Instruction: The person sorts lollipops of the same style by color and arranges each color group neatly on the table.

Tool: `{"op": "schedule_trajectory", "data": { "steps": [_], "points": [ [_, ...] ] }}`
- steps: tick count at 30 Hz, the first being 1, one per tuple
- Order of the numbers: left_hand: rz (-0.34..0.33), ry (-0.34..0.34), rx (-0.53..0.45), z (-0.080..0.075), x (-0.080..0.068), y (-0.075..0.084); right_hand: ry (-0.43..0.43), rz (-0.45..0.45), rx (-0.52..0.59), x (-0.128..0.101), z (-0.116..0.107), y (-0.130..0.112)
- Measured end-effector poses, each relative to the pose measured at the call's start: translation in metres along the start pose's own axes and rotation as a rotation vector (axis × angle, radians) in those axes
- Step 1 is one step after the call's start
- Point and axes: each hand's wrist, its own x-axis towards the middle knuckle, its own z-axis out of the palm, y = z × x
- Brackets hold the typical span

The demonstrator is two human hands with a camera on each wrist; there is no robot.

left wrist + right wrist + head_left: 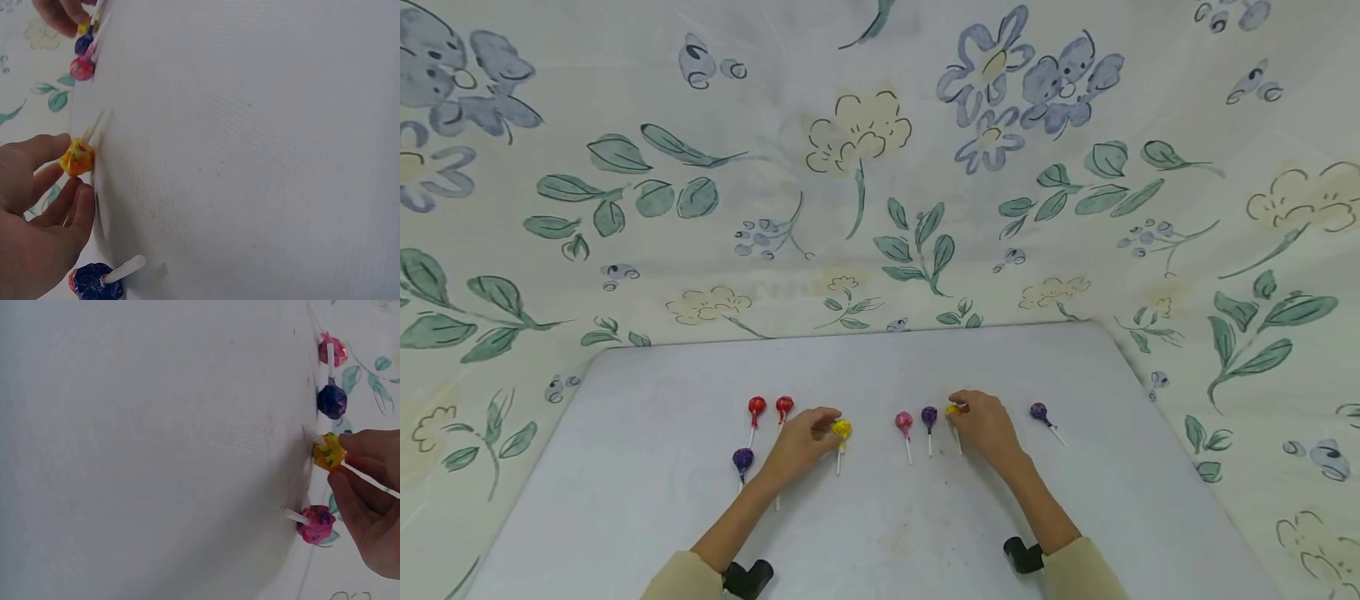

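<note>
Your sleeves, pale beige cloth, fill the bottom edge of the head view, each wrist carrying a black camera mount. From there your forearms run up to the middle of the frame.

Your left hand [801, 440] pinches a yellow lollipop [842, 429] by its crinkled wrapper head; in the left wrist view the thumb and forefinger curl round that head at the left edge of the frame, and its white stick points up and to the right. Your right hand [985, 425] pinches a second yellow lollipop [953, 410] the same way, fingers curled on the wrapped head right of centre, stick trailing toward the lower edge.

Between your hands lie a pink lollipop [903, 422] and a dark purple lollipop [928, 416], side by side, apart from both hands. Left of your left hand sit two red lollipops [771, 407] close together, with another purple lollipop [742, 458] below them, near your left wrist. Right of your right hand, well apart, lies one more purple lollipop [1039, 412], its stick angled toward the lower right.

All rest on a smooth white table [647, 467] with rounded far corners and faint smudges near centre bottom. Behind it hangs a cream cloth [880, 167] printed with blue and yellow flowers and green leaves. No writing on the wrappers can be read.
</note>
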Motion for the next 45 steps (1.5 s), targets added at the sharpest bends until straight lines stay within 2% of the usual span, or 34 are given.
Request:
{"op": "schedule_trajectory", "data": {
  "steps": [7, 14, 27, 35, 41, 45],
  "points": [
    [-0.031, 0.008, 0.008, 0.001, -0.001, 0.003, 0.005, -0.016, -0.072, -0.002, 0.004, -0.001],
    [-0.055, 0.011, 0.029, 0.003, 0.003, 0.002, 0.019, -0.019, -0.094, -0.003, 0.005, -0.004],
    [-0.055, -0.014, -0.038, -0.005, 0.002, 0.006, 0.031, -0.004, -0.102, -0.002, 0.008, -0.002],
    [-0.025, -0.027, -0.088, -0.03, -0.02, 0.01, 0.039, -0.003, -0.068, -0.004, 0.007, -0.002],
    [-0.068, -0.07, -0.15, -0.054, -0.049, 0.009, 0.038, 0.016, -0.04, -0.004, 0.008, 0.001],
    [-0.108, -0.08, -0.157, -0.071, -0.07, 0.003, 0.037, 0.02, -0.03, -0.003, 0.01, 0.003]
  ]
}}
